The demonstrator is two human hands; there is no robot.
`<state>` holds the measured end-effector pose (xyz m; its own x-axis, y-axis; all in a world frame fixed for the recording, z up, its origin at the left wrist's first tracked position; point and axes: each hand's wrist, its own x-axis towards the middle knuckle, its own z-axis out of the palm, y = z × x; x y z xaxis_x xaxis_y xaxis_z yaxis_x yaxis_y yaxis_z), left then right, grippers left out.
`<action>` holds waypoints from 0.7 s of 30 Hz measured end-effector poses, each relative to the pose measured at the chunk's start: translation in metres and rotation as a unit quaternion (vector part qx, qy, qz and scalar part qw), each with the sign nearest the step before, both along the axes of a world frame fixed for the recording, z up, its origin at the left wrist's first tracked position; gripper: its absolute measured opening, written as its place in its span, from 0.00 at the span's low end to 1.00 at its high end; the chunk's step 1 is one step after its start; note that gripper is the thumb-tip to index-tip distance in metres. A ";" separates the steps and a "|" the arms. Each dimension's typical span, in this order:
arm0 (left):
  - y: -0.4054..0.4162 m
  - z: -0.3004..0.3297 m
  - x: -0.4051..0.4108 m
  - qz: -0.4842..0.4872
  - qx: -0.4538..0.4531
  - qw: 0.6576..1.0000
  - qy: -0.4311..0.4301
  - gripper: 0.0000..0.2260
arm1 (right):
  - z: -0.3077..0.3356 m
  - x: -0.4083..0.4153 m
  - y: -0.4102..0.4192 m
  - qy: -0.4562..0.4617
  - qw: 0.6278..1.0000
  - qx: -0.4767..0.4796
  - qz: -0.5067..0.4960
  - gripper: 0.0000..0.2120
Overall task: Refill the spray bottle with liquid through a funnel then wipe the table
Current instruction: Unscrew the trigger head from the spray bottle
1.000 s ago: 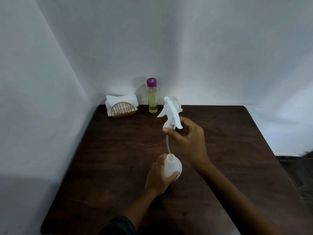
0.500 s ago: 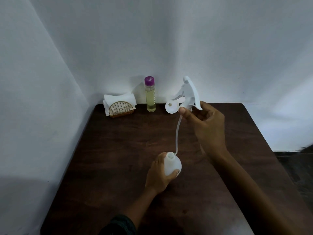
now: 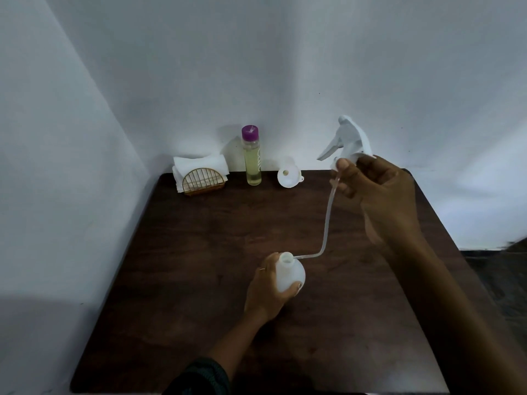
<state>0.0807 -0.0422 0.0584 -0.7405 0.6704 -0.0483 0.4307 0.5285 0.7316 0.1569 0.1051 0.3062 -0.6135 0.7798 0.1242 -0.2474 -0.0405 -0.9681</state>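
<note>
The white spray bottle (image 3: 290, 276) is being gripped by the closed left hand (image 3: 266, 289) while the sprayer head (image 3: 350, 141) is being pinched in the right hand (image 3: 382, 195).

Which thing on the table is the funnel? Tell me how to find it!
Look at the far edge of the dark wooden table, by the white wall. Three things stand there: a gold wire napkin holder, a tall bottle with a purple cap, then the funnel on the right. It is the small white cone with a hole in the middle.
</note>
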 end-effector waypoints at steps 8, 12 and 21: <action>0.001 0.004 0.000 -0.002 -0.016 1.000 0.000 0.36 | -0.022 0.027 0.051 0.023 0.982 -0.189 -0.011 0.08; 0.000 0.005 0.000 -0.004 -0.015 1.000 -0.001 0.36 | -0.050 0.044 0.074 0.048 0.939 -0.339 -0.034 0.17; -0.001 0.010 0.003 0.003 -0.015 1.000 -0.002 0.36 | -0.100 0.077 0.102 0.046 0.908 -0.413 -0.049 0.56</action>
